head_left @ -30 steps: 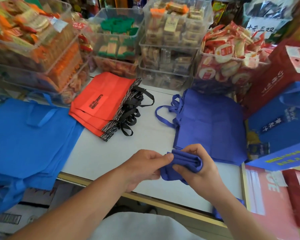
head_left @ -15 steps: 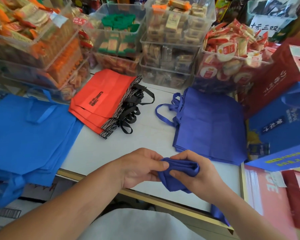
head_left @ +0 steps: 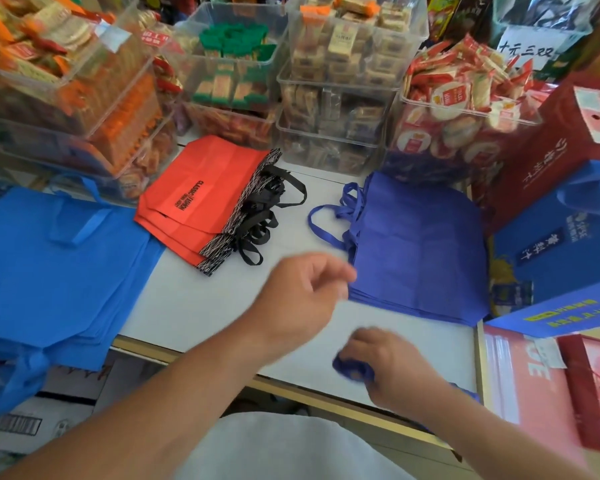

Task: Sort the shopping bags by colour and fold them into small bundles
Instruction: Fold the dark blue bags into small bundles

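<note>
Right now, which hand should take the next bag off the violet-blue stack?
Left, probably. The left hand is empty at the edge of the violet-blue stack; the right hand grips the folded bundle.

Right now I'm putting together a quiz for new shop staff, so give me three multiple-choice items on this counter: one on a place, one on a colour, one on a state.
1. Where does the red bag stack lie?
A. On top of the indigo stack
B. Between the light blue stack and the indigo stack
C. Left of the light blue stack

2. What colour are the red bags' handles?
A. White
B. Green
C. Black

3. What is the right hand doing?
A. Gripping a small indigo bundle
B. Lying flat and empty
C. Lifting a red bag

Answers: B, a blue stack lies on each side of it; C, black straps spill from the patterned edge; A, its fingers curl round folded indigo cloth.
</note>
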Demonstrator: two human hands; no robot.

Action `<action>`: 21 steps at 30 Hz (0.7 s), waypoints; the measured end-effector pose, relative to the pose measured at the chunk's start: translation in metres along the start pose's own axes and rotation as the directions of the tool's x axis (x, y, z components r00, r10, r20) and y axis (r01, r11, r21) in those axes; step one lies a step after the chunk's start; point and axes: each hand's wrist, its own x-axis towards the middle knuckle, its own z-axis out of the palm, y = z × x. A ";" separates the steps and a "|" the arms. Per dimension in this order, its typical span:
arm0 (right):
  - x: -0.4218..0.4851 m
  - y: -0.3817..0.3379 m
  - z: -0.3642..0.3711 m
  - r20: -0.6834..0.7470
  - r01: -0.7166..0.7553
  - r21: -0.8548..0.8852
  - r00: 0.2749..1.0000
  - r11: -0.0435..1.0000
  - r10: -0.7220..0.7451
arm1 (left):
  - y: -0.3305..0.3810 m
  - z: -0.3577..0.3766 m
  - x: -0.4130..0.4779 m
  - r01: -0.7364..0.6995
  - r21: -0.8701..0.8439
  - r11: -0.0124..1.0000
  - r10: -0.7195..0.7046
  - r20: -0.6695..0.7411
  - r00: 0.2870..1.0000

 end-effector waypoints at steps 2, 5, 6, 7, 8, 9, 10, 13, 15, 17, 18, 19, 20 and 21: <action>-0.017 0.001 0.018 -0.069 -0.211 0.237 0.970 0.948 0.234 | 0.016 -0.018 0.018 -0.108 0.036 0.994 0.110 -0.054 0.993; -0.009 0.001 -0.004 -0.227 -0.302 0.525 0.851 0.795 0.473 | -0.005 -0.030 0.029 0.040 0.234 0.972 -0.032 -0.035 0.999; -0.002 -0.001 -0.013 -0.231 -0.298 0.574 0.835 0.763 0.500 | -0.015 -0.022 0.025 0.116 0.289 0.950 -0.127 0.020 0.992; 0.004 -0.005 -0.023 -0.229 -0.277 0.606 0.836 0.745 0.498 | -0.025 -0.010 0.020 0.158 0.319 0.934 -0.192 0.076 0.978; 0.010 -0.008 -0.029 -0.238 -0.238 0.625 0.849 0.744 0.471 | -0.031 0.002 0.015 0.164 0.325 0.932 -0.213 0.122 0.969; 0.014 -0.015 -0.034 -0.246 -0.218 0.641 0.850 0.736 0.466 | -0.034 0.012 0.013 0.157 0.311 0.937 -0.209 0.141 0.968; 0.018 -0.018 -0.039 -0.253 -0.210 0.660 0.842 0.721 0.477 | -0.036 0.019 0.013 0.150 0.282 0.948 -0.190 0.122 0.974; 0.024 -0.026 -0.048 -0.268 -0.177 0.709 0.827 0.683 0.493 | -0.033 0.026 0.015 0.160 0.182 0.970 -0.158 -0.029 0.987; 0.028 -0.030 -0.053 -0.242 -0.187 0.734 0.826 0.653 0.509 | -0.034 0.025 0.017 0.138 0.141 0.980 -0.127 -0.089 0.988; 0.030 -0.034 -0.056 -0.212 -0.185 0.763 0.834 0.619 0.510 | -0.034 0.021 0.016 0.110 0.118 0.987 -0.097 -0.112 0.989; 0.030 -0.036 -0.057 -0.213 -0.180 0.775 0.828 0.606 0.518 | -0.034 0.019 0.014 0.105 0.093 0.990 -0.093 -0.120 0.988; 0.031 -0.039 -0.059 -0.222 -0.180 0.781 0.815 0.598 0.536 | -0.034 0.017 0.013 0.106 0.065 0.992 -0.098 -0.126 0.987; 0.032 -0.041 -0.059 -0.239 -0.180 0.781 0.798 0.598 0.553 | -0.035 0.015 0.013 0.110 0.038 0.993 -0.104 -0.134 0.986; 0.032 -0.044 -0.058 -0.255 -0.176 0.777 0.790 0.604 0.558 | -0.036 0.014 0.013 0.115 0.017 0.993 -0.111 -0.146 0.983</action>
